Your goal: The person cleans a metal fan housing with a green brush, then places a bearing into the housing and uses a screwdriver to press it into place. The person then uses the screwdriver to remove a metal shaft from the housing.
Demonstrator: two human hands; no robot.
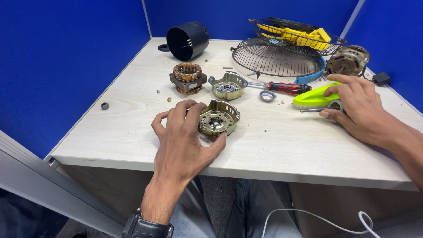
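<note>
Motor cover (218,118): near worktop (286,145) front edge, bare surface rightward. Left hand (183,136) cupped round it, gripping. Right hand (357,103) clasps green brush (313,98).

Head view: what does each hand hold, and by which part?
Left hand grips the metal motor end cover by its rim. Right hand rests on the lime-green tool; firm hold unclear.

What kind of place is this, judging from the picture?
Probably a repair or training workbench inside a blue-partitioned booth. A wire fan guard, a copper-wound stator and a red-handled screwdriver lie on the pale table, suggesting fan motor disassembly.
</note>
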